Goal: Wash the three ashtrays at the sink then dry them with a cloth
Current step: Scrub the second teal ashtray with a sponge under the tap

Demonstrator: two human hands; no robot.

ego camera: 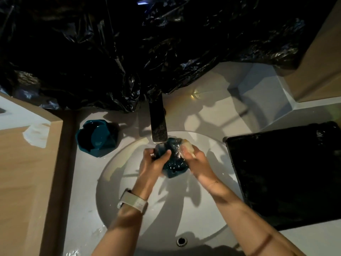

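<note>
At mid-frame, under the faucet (pixel 158 124), our left hand (pixel 153 161) grips a teal ashtray (pixel 174 163) over the sink (pixel 129 182). Our right hand (pixel 195 159) curls its fingers around a pale sponge (pixel 187 147), pressing it against the ashtray. More teal ashtrays (pixel 96 138) sit at left.

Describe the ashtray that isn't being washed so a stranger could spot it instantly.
Start at the white round sink basin with its dark faucet at the back. Just left of the faucet, on the white counter by the basin rim, sits a teal faceted ashtray. Unlike the wet teal ashtray held under the faucet by both hands, it stands alone and untouched.
</note>
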